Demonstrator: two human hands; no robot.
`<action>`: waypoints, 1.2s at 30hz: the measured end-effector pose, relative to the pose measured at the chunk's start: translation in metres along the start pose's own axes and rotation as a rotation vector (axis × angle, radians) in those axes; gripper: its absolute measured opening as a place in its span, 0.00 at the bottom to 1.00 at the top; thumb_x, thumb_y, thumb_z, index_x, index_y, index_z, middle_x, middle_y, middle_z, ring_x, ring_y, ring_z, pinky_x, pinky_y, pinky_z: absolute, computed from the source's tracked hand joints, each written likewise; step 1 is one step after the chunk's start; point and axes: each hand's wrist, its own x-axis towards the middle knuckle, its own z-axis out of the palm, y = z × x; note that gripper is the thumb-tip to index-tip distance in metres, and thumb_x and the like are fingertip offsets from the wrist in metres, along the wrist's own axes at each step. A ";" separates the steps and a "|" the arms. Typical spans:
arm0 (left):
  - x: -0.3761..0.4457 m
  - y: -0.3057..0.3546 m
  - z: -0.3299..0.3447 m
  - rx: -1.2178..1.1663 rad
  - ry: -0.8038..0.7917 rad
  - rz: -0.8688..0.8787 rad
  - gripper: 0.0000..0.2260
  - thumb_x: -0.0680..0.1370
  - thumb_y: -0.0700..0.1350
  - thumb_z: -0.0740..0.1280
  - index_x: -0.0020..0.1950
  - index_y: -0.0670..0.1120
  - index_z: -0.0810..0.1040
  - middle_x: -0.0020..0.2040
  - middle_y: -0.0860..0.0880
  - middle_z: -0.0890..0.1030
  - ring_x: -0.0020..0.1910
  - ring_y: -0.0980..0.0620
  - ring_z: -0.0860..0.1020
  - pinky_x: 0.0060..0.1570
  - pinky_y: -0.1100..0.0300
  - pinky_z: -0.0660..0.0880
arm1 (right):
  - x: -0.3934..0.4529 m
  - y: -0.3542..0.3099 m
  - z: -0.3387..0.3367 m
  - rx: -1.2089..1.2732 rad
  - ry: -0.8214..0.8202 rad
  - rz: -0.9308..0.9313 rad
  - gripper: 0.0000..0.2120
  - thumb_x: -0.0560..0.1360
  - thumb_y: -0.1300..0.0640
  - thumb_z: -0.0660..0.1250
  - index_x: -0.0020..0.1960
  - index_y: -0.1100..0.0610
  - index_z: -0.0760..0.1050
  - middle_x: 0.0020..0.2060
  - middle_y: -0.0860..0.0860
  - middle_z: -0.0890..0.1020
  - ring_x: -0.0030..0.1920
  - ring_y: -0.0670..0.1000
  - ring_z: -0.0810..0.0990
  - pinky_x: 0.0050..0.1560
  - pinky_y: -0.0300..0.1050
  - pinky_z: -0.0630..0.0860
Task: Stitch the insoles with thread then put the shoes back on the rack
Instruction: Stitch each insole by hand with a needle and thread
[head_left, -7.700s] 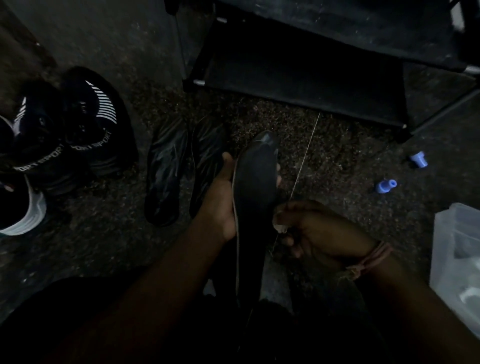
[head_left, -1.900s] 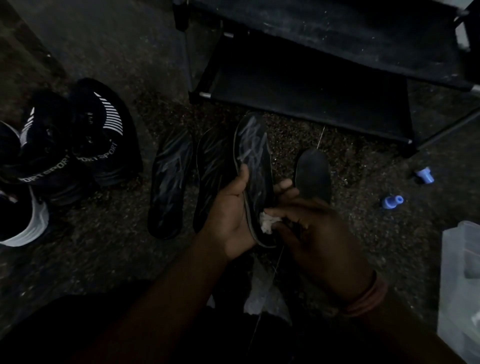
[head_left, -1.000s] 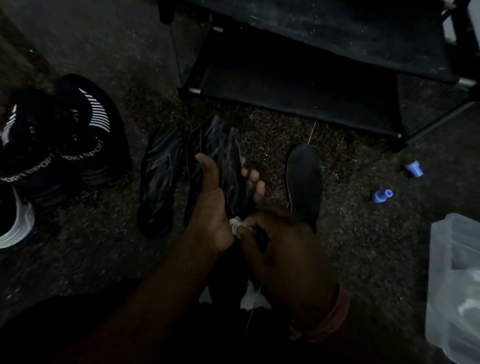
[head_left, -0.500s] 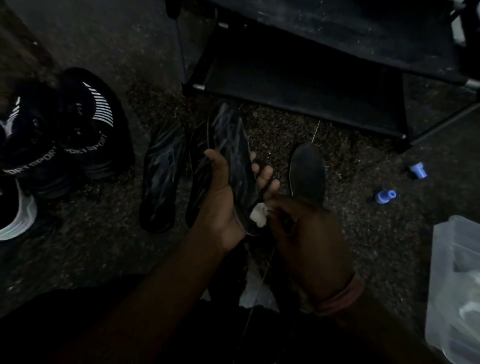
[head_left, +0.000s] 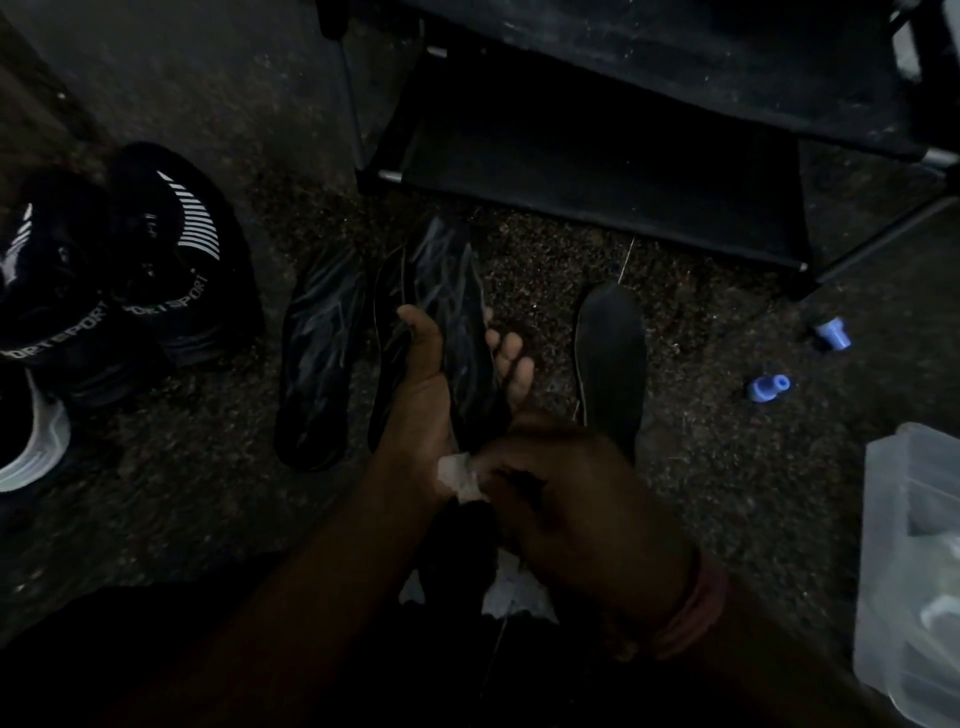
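Dark speckled floor (head_left: 701, 467) lies all around us, and the light is dim. Our left hand (head_left: 421, 395) is curled round a dark streaky insole (head_left: 457, 332), thumb on its left edge and fingers showing at its right. It points long-way, heel near us and toe toward the far rack (head_left: 597, 171). Our right hand (head_left: 576, 493) is just near of it, at the heel end, pinching something small beside a white patch (head_left: 460, 475); we cannot tell if it is the needle. We think the next stitch goes in at that heel edge. Two more streaky insoles (head_left: 317, 358) lie left, a plain insole (head_left: 610, 358) lies right, and black shoes (head_left: 171, 260) wait far left.
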 end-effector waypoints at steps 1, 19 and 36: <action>0.001 0.000 0.000 0.000 -0.012 -0.005 0.34 0.76 0.69 0.63 0.70 0.45 0.75 0.48 0.48 0.80 0.46 0.52 0.84 0.47 0.54 0.83 | 0.002 0.001 -0.011 0.193 -0.039 0.077 0.04 0.78 0.61 0.71 0.47 0.57 0.84 0.44 0.49 0.84 0.44 0.48 0.83 0.46 0.47 0.80; -0.004 -0.009 -0.001 0.135 -0.094 -0.087 0.37 0.69 0.67 0.63 0.69 0.43 0.75 0.64 0.44 0.82 0.65 0.47 0.80 0.69 0.47 0.72 | 0.000 0.018 0.016 -0.239 0.225 0.001 0.10 0.75 0.64 0.70 0.56 0.56 0.84 0.50 0.52 0.80 0.50 0.50 0.80 0.54 0.41 0.77; -0.009 -0.019 0.002 0.181 -0.205 -0.100 0.37 0.77 0.70 0.51 0.76 0.46 0.70 0.56 0.47 0.79 0.65 0.48 0.80 0.60 0.49 0.79 | 0.002 0.029 -0.004 -0.243 0.409 0.112 0.06 0.74 0.64 0.74 0.49 0.56 0.84 0.47 0.51 0.83 0.49 0.48 0.81 0.53 0.39 0.76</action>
